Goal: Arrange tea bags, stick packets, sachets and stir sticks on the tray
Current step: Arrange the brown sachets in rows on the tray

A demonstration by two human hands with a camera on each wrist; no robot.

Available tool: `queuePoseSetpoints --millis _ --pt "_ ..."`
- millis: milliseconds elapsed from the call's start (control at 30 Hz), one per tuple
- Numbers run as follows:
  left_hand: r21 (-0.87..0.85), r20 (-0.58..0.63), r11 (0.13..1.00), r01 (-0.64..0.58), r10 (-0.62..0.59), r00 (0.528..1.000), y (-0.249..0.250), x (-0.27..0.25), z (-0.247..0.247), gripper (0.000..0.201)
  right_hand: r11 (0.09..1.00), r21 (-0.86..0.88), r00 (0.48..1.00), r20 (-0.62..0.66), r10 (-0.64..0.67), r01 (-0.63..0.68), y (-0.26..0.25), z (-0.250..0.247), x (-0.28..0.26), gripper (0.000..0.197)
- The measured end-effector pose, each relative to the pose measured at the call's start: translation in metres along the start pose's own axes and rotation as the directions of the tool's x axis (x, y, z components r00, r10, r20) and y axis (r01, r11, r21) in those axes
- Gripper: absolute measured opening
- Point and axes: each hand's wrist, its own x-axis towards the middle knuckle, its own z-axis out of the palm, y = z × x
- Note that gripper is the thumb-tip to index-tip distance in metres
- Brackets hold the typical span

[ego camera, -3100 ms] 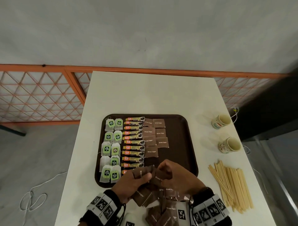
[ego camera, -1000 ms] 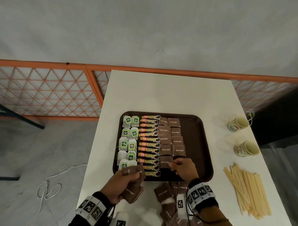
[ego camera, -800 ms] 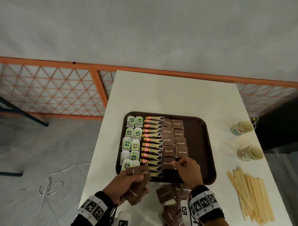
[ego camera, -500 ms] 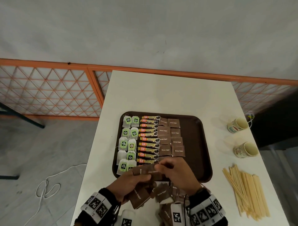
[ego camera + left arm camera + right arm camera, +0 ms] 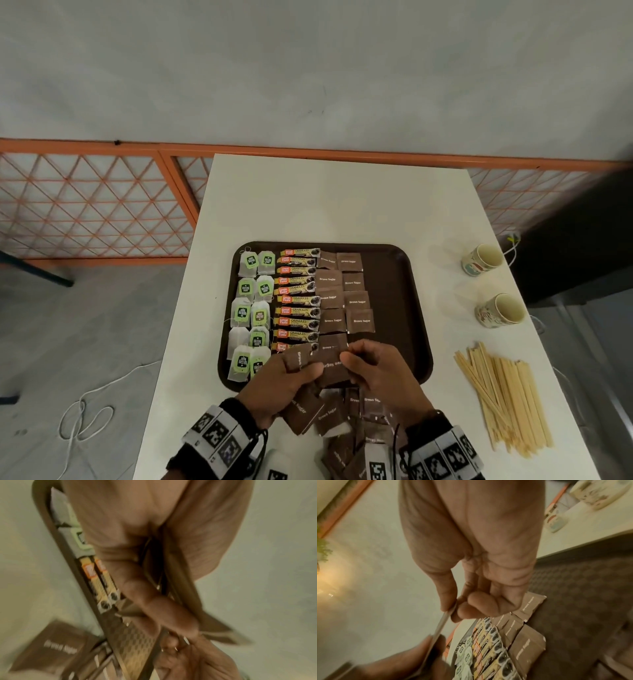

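The brown tray [image 5: 394,308] holds green-tagged tea bags [image 5: 251,301] on its left, a column of stick packets [image 5: 298,301], and two columns of brown sugar sachets [image 5: 346,301]. Over the tray's near edge my left hand [image 5: 301,368] grips a fanned stack of brown sachets [image 5: 298,356]. My right hand [image 5: 349,356] pinches one sachet [image 5: 330,365] of that stack between thumb and forefinger. In the right wrist view this sachet [image 5: 443,620] shows edge-on. Wooden stir sticks [image 5: 503,397] lie on the table to the tray's right.
A loose pile of brown sachets [image 5: 342,418] lies on the white table between my wrists. Two paper cups [image 5: 483,260] lie on their sides at the right. The tray's right third [image 5: 582,601] is bare. An orange lattice railing [image 5: 96,205] runs behind the table.
A second ago my right hand was laying a sachet on the tray's near row. It has since drawn back to the left hand's stack and taken hold of another sachet.
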Motion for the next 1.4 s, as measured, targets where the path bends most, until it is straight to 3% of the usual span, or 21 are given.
queuePoseSetpoints --millis 100,233,300,367,467,533,567,633,733,833,900,1033,1133,1200,1300,1333,1400 --pt "-0.086 -0.045 0.996 0.031 -0.035 0.998 -0.009 0.004 0.014 0.019 0.998 0.057 0.998 -0.058 0.003 0.0 0.004 0.008 -0.006 0.008" --pt "0.078 0.074 0.996 0.035 -0.041 0.996 -0.018 0.001 0.027 0.012 0.947 0.32 0.958 -0.281 0.057 0.038 0.01 0.019 -0.01 0.015" --pt "0.149 0.08 0.988 0.046 -0.059 0.995 -0.016 0.001 0.022 0.01 0.905 0.423 0.944 -0.31 0.11 0.034 0.012 0.016 -0.01 0.012" --pt "0.169 0.033 0.984 0.053 -0.06 0.998 -0.013 0.006 0.011 0.013 0.959 0.284 0.97 -0.235 0.06 0.009 0.016 0.006 -0.011 0.006" --pt "0.238 0.021 0.971 0.014 -0.019 1.0 -0.008 0.013 0.001 0.012 0.979 -0.189 0.995 0.081 -0.057 0.072 0.017 -0.012 -0.012 0.025" --pt "0.322 0.082 0.947 -0.015 -0.012 0.997 -0.005 0.014 0.005 0.01 0.959 -0.261 0.972 0.229 -0.048 0.109 0.009 -0.02 -0.009 0.03" --pt "0.355 0.12 0.934 -0.036 -0.007 0.993 -0.006 0.015 0.008 0.014 0.965 -0.242 0.97 0.241 -0.042 0.102 0.006 -0.022 -0.008 0.031" --pt "0.345 0.118 0.937 -0.048 0.008 0.993 -0.01 0.016 0.016 0.021 0.985 -0.161 0.991 0.128 -0.037 0.058 0.001 -0.022 -0.005 0.03" --pt "0.107 -0.037 0.992 0.063 -0.059 0.998 -0.015 0.019 0.024 0.019 0.999 0.027 0.992 -0.124 0.037 -0.034 0.006 -0.014 -0.002 0.008" --pt "0.043 -0.108 0.995 0.089 -0.084 0.991 -0.02 0.022 0.022 0.008 0.996 0.006 0.948 -0.307 0.088 -0.091 0.02 -0.016 0.01 0.004" --pt "0.033 -0.09 0.993 0.114 -0.11 0.99 -0.019 0.018 0.012 0.012 0.988 -0.061 0.919 -0.379 0.11 -0.144 0.028 -0.025 0.022 0.008" --pt "-0.05 -0.023 0.988 0.143 -0.145 0.989 -0.016 0.009 -0.019 0.023 0.925 -0.299 0.929 -0.348 0.121 -0.233 0.045 -0.041 0.048 0.011" --pt "-0.035 -0.001 0.992 0.124 -0.124 0.992 -0.016 0.005 -0.032 0.027 0.907 -0.306 0.917 -0.362 0.17 -0.289 0.054 -0.042 0.058 0.01" --pt "-0.024 0.023 0.994 0.11 -0.109 0.994 -0.015 0.003 -0.034 0.027 0.886 -0.317 0.884 -0.43 0.184 -0.339 0.053 -0.039 0.058 0.019" --pt "-0.02 0.076 0.994 0.105 -0.104 0.992 -0.012 -0.001 -0.032 0.021 0.895 -0.337 0.863 -0.496 0.096 -0.293 0.033 -0.025 0.043 0.022" --pt "-0.001 0.094 0.994 0.105 -0.105 0.99 -0.011 -0.002 -0.031 0.019 0.909 -0.357 0.896 -0.442 0.038 -0.215 0.021 -0.018 0.036 0.019" --pt "0.059 0.124 0.991 0.12 -0.127 0.984 -0.01 -0.004 -0.028 0.018 0.912 -0.409 0.983 -0.176 -0.046 -0.031 -0.006 0.002 0.022 0.017"
